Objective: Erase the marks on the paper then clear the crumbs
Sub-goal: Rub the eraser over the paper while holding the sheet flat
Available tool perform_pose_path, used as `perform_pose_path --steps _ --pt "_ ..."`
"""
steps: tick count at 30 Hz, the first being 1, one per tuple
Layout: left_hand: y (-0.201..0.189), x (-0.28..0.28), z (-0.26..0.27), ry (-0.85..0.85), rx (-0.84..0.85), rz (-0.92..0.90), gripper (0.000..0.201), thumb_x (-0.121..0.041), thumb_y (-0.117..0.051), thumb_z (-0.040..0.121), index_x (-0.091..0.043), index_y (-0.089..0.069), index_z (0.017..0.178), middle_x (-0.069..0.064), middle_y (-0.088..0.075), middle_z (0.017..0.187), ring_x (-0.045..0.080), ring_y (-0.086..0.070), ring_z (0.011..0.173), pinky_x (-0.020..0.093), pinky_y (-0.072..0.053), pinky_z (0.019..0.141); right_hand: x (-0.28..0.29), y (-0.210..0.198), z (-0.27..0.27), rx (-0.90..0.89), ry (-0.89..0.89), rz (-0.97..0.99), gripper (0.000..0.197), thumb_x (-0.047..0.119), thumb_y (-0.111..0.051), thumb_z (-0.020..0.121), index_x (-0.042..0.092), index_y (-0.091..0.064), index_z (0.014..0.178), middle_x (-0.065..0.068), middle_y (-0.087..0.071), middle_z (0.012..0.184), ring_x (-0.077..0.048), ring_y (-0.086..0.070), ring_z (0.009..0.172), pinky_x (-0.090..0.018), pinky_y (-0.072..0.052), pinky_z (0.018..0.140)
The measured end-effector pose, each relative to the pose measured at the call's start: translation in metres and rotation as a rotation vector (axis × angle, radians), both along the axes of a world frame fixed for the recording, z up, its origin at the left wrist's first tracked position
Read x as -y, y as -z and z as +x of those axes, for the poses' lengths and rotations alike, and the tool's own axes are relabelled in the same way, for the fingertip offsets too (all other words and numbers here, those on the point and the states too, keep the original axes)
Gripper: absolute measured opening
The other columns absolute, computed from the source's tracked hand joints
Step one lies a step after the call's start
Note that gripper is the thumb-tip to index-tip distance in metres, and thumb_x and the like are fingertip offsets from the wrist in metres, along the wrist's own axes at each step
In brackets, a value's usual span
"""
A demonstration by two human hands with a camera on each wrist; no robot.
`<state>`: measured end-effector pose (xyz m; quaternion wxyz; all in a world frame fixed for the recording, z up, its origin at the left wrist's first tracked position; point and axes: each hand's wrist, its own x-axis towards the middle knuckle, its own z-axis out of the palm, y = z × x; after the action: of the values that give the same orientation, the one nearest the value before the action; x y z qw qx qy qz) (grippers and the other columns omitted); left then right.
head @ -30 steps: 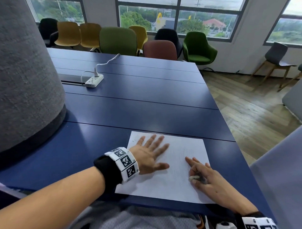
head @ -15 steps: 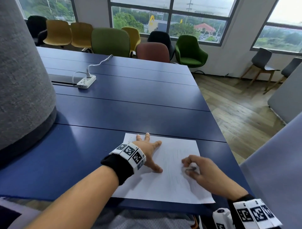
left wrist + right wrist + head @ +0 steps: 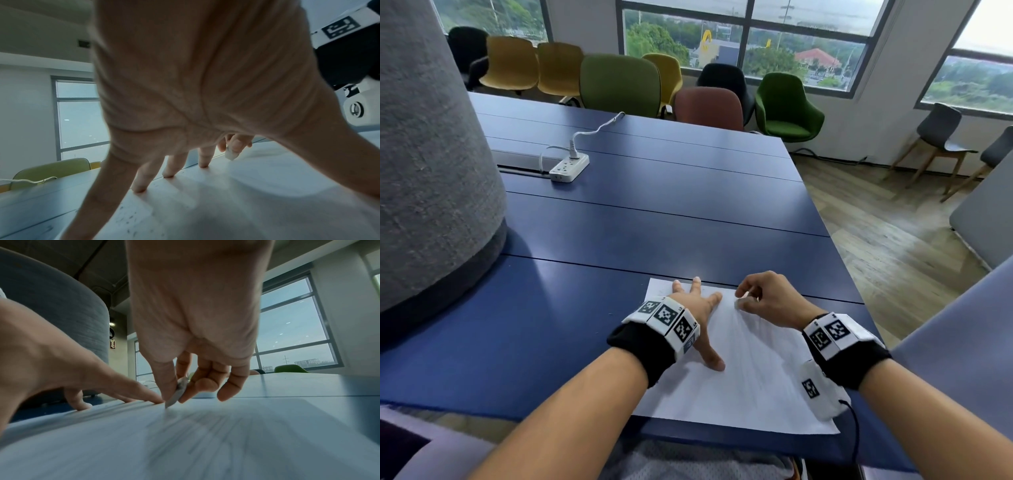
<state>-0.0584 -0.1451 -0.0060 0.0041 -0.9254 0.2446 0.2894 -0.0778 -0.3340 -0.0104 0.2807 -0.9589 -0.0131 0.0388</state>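
Windows (image 3: 743,31) line the far wall behind a row of coloured chairs (image 3: 619,85), and a long blue table (image 3: 654,212) runs toward the person, with a white power strip (image 3: 569,167) and its cord lying well up the table on the left. Beside that, a grey felt-covered column (image 3: 431,154) fills the left edge of the head view. Near the table's front edge lies the paper (image 3: 750,383), a white sheet with faint grey pencil marks (image 3: 185,431) streaking across it. On its far left part the left hand (image 3: 697,308) is spread flat, fingers straight and splayed, fingertips (image 3: 139,189) and thumb pressing the sheet down. Just to its right, the right hand (image 3: 770,299) pinches a small white eraser (image 3: 738,304) between thumb and curled fingers, and the eraser's lower tip touches the paper close to the left index finger. Dark crumbs (image 3: 131,217) speckle the sheet near the left hand's little finger, seen from the left wrist. Both wrists carry black bands with white marker blocks (image 3: 667,318).
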Motion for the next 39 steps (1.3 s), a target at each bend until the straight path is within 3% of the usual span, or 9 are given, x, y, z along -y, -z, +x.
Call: perform_pose_path --steps 4,8,12,16,27,30,34,37,39 --pt "-0.002 0.001 -0.002 0.003 0.008 -0.005 0.136 -0.066 -0.085 0.057 -0.036 0.002 0.158 0.007 0.019 0.164 0.043 0.013 0.149 0.058 -0.026 0.116 -0.001 0.002 -0.004 -0.002 -0.044 0.020 0.002 0.021 -0.072 0.080 0.021 -0.071 0.081 0.007 -0.064 0.065 0.000 -0.054 0.054 -0.010 -0.039 0.055" --pt "-0.003 -0.001 -0.003 0.002 0.009 -0.011 0.135 -0.065 -0.085 0.058 -0.036 0.001 0.157 0.008 0.019 0.164 0.044 0.014 0.149 0.058 -0.025 0.116 -0.003 -0.004 -0.001 -0.038 -0.135 -0.021 0.003 0.022 -0.074 0.080 0.022 -0.073 0.083 0.008 -0.065 0.070 0.002 -0.055 0.058 -0.006 -0.039 0.055" --pt "-0.002 -0.002 -0.004 0.005 0.031 -0.033 0.133 -0.065 -0.086 0.056 -0.035 -0.005 0.157 0.008 0.015 0.165 0.043 0.012 0.149 0.058 -0.028 0.114 -0.003 -0.001 0.006 0.016 -0.038 0.015 0.004 0.018 -0.072 0.078 0.017 -0.074 0.081 -0.001 -0.069 0.070 -0.003 -0.055 0.057 -0.015 -0.040 0.056" --pt "-0.003 -0.003 -0.005 0.003 0.027 -0.038 0.131 -0.064 -0.086 0.056 -0.035 -0.007 0.156 0.009 0.015 0.165 0.045 0.011 0.149 0.061 -0.028 0.113 -0.007 -0.006 0.003 -0.092 -0.137 0.026 0.004 0.019 -0.074 0.079 0.018 -0.075 0.083 0.007 -0.066 0.066 0.003 -0.055 0.052 -0.008 -0.040 0.050" --pt "-0.008 -0.003 -0.006 0.010 0.007 0.017 0.138 -0.064 -0.087 0.055 -0.038 0.004 0.157 0.006 0.022 0.164 0.042 0.014 0.149 0.065 -0.024 0.113 -0.001 -0.006 0.007 -0.074 -0.072 0.023 0.006 0.020 -0.074 0.080 0.016 -0.075 0.085 0.006 -0.064 0.065 0.004 -0.054 0.051 -0.006 -0.040 0.050" --pt "-0.007 -0.003 -0.006 0.009 0.008 0.010 0.138 -0.064 -0.087 0.056 -0.038 0.003 0.157 0.007 0.021 0.164 0.042 0.014 0.149 0.066 -0.024 0.114 0.002 0.000 0.003 -0.018 0.005 0.033 0.002 0.020 -0.074 0.079 0.020 -0.073 0.081 0.001 -0.065 0.066 0.001 -0.050 0.049 -0.008 -0.039 0.050" --pt "-0.007 -0.003 -0.006 0.007 0.017 0.013 0.138 -0.066 -0.086 0.055 -0.037 0.003 0.157 0.007 0.021 0.164 0.042 0.014 0.149 0.066 -0.024 0.113 -0.003 -0.002 -0.005 -0.140 -0.105 0.031 0.004 0.023 -0.074 0.081 0.022 -0.074 0.084 0.006 -0.066 0.067 -0.001 -0.053 0.055 -0.015 -0.043 0.055" --pt "-0.003 -0.002 -0.004 -0.004 0.014 0.007 0.140 -0.068 -0.085 0.053 -0.037 0.004 0.157 0.006 0.020 0.164 0.043 0.014 0.149 0.066 -0.025 0.113 0.001 -0.004 0.004 -0.053 -0.035 -0.003 0.006 0.021 -0.073 0.081 0.018 -0.073 0.086 0.007 -0.063 0.067 -0.001 -0.054 0.056 -0.009 -0.039 0.054" --pt "-0.002 -0.002 -0.004 0.000 0.016 0.006 0.141 -0.068 -0.085 0.053 -0.037 0.004 0.157 0.007 0.020 0.164 0.044 0.013 0.148 0.065 -0.026 0.113 0.003 -0.001 0.005 -0.028 0.013 -0.013 0.004 0.020 -0.073 0.081 0.020 -0.071 0.085 0.007 -0.062 0.067 -0.001 -0.053 0.057 -0.015 -0.042 0.057"
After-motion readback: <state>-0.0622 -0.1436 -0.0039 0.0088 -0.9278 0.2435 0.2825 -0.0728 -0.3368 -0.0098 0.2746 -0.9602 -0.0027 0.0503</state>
